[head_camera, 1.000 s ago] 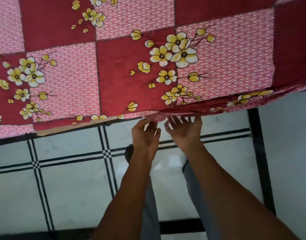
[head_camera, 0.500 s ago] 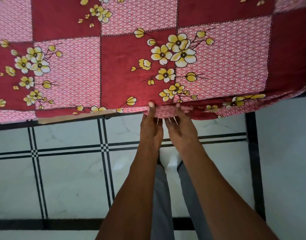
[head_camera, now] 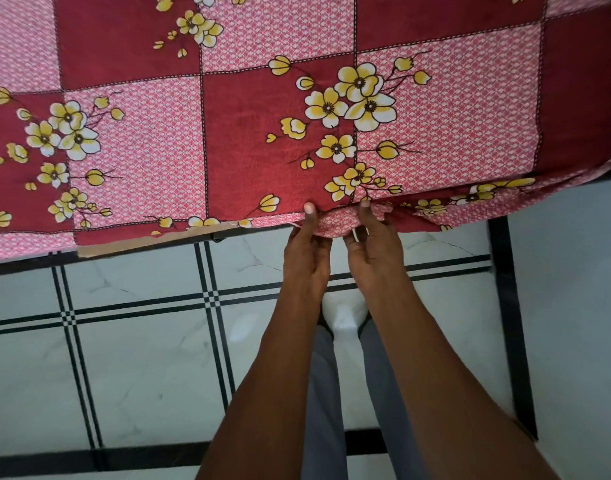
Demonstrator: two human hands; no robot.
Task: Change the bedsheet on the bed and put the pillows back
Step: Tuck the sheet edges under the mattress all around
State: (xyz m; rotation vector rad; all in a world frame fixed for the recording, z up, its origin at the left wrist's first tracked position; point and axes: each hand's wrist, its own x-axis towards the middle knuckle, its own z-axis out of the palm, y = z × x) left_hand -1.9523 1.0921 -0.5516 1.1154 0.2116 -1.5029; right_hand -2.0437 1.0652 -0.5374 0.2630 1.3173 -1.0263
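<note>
A red and pink checked bedsheet (head_camera: 248,133) with yellow flowers covers the bed across the top of the head view. Its near edge hangs over the bed's side. My left hand (head_camera: 306,252) pinches that hanging edge, thumb on top and fingers under the fabric. Right beside it, my right hand (head_camera: 373,251) holds the same bunched fold of sheet, thumb on top. To the right of my hands the edge lies loose and wrinkled. No pillows are in view.
A brown strip of the bed base (head_camera: 141,242) shows under the sheet at the left. The floor (head_camera: 141,368) is pale tile with black lines. My legs in grey trousers stand just below my hands.
My hands have drawn close together and risen to the sheet's edge. Their thumbs now lie on top of the fabric, and a fold is bunched between them.
</note>
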